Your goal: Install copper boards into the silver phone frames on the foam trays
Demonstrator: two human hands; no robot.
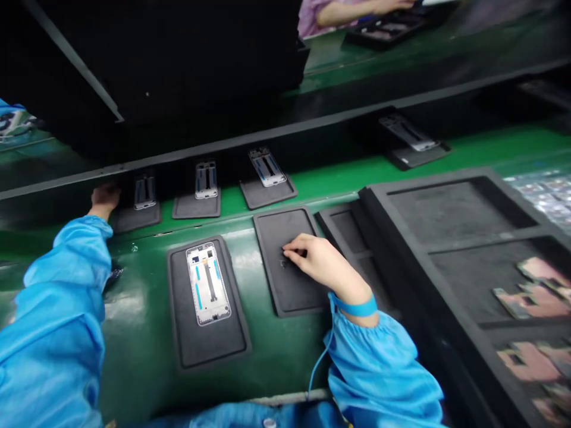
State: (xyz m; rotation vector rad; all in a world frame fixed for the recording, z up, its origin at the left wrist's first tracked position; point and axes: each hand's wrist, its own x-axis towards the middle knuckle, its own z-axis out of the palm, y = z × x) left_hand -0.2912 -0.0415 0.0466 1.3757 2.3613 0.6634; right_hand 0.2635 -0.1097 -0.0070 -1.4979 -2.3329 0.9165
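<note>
My left hand (103, 199) reaches far left to the dark belt and rests at the edge of a black foam pad (134, 219) that carries a white phone frame (145, 191); its fingers are hidden in shadow. My right hand (314, 260) lies on an empty black foam tray (285, 297), fingertips pinched on a small dark piece I cannot make out. To its left, another black tray (187, 351) holds a white phone frame (207, 283) lying face up.
More pads with phone frames ride the green belt (339, 175) at the middle (206, 180), (267, 167) and far right (408, 133). A large black compartment tray (446, 238) at the right holds pinkish parts (535, 291). Another person's arm (352, 9) works at the far side.
</note>
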